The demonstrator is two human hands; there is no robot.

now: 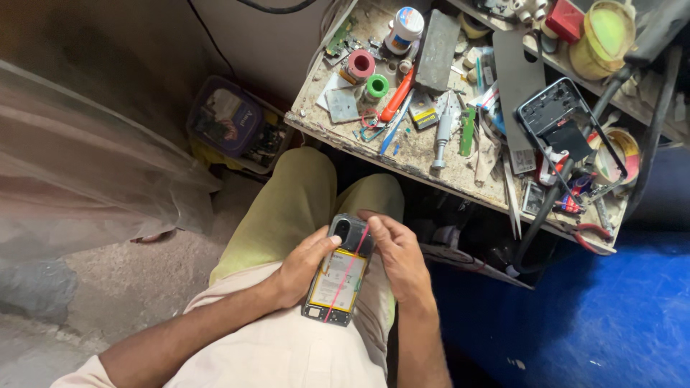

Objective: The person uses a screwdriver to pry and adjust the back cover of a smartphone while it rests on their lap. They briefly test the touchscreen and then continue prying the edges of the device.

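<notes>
both hands, left hand (pixel 298 269) and right hand (pixel 397 253), clamp fingers on the opened phone (pixel 340 271), steadying it below the desk (pixel 431 154) for battery access.

Daylight brightens the cluttered workbench (pixel 402 154); left edge dim, hazy, stretched by wide-angle distortion.

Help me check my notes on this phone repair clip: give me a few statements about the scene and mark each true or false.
1. Both hands hold an opened phone over the lap. True.
2. The left hand is resting on the workbench. False: it grips the phone's left edge.
3. A red band runs lengthwise across the phone's yellow battery. True.
4. The right hand holds the orange-handled tool. False: the tool lies on the workbench.
5. An empty phone frame lies on the workbench. True.
</notes>
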